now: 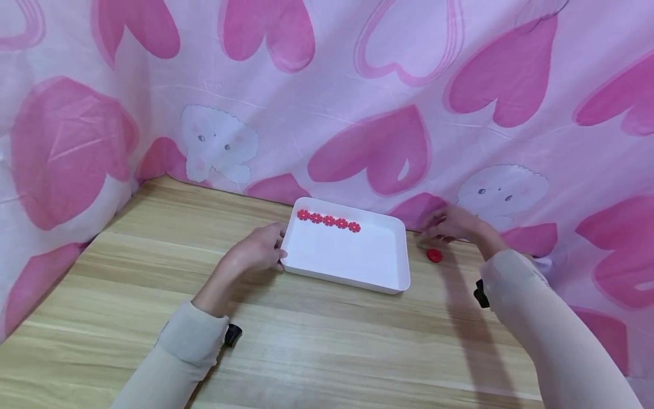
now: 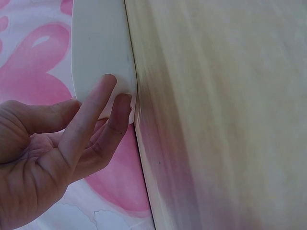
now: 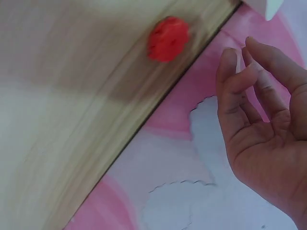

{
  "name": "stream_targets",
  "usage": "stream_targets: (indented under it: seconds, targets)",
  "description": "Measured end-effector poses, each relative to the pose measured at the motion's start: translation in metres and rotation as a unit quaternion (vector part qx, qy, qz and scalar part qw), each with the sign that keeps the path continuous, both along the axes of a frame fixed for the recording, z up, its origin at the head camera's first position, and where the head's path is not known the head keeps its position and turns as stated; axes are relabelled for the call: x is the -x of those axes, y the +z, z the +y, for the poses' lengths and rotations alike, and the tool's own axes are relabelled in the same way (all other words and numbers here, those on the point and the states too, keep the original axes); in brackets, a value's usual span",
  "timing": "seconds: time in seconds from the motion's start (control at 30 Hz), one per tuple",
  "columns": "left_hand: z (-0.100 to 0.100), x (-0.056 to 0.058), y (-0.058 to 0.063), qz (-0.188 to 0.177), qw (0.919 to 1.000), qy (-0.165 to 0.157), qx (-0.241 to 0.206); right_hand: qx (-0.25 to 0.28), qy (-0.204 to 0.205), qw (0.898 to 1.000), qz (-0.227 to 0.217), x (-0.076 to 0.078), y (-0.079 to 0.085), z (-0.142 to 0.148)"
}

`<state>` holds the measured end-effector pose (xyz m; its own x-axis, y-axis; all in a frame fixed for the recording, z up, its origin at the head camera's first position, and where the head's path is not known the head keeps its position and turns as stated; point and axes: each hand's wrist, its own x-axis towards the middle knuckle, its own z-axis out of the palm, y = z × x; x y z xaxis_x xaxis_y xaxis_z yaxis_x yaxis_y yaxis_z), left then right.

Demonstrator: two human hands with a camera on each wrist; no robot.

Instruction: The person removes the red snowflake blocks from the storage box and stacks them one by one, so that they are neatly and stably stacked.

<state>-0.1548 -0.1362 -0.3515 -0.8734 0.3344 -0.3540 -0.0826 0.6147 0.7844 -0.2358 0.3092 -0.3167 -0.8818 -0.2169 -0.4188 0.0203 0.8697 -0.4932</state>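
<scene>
A white rectangular tray (image 1: 352, 255) rests on the wooden table near the back wall. Along its far side, from the left corner, runs a row of several red flower-shaped notched discs (image 1: 329, 221). My left hand (image 1: 260, 247) holds the tray's left end, thumb at the rim and fingertips against the outer wall (image 2: 103, 48). Right of the tray, another red notched piece (image 1: 434, 255) lies on the table; it looks thick and round in the right wrist view (image 3: 168, 38). Just beyond it hovers my right hand (image 1: 449, 223), fingers loosely bent with nothing between them.
A pink cloth (image 1: 347, 96) printed with hearts and white animal faces hangs close behind the table's back edge and along the left side. Wooden tabletop (image 1: 317, 335) stretches in front of the tray. Black straps (image 1: 232, 335) show under the wrists.
</scene>
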Motion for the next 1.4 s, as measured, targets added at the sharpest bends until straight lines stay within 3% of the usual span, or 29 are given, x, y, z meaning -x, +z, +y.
stream_targets:
  seconds: [0.23,0.57,0.83,1.2,1.4]
  targets:
    - [-0.002,0.001,-0.001,0.005,1.0,-0.005,0.003,0.024,0.003,1.0,0.0,0.004,0.009,-0.026]
    - [-0.001,-0.001,0.002,0.008,1.0,0.0,-0.004,0.044,-0.001,0.998,-0.037,0.01,0.018,-0.054]
    - [-0.001,-0.002,0.001,0.021,0.9997,-0.004,-0.007,0.035,-0.017,0.998,-0.048,0.014,0.016,-0.073]
    - [-0.002,0.0,0.001,0.009,1.0,-0.002,-0.004,0.08,-0.022,0.994,-0.076,0.019,0.014,-0.099]
    - [-0.003,0.0,0.001,0.001,1.0,0.001,-0.005,0.064,-0.039,0.994,-0.077,0.021,0.008,-0.116]
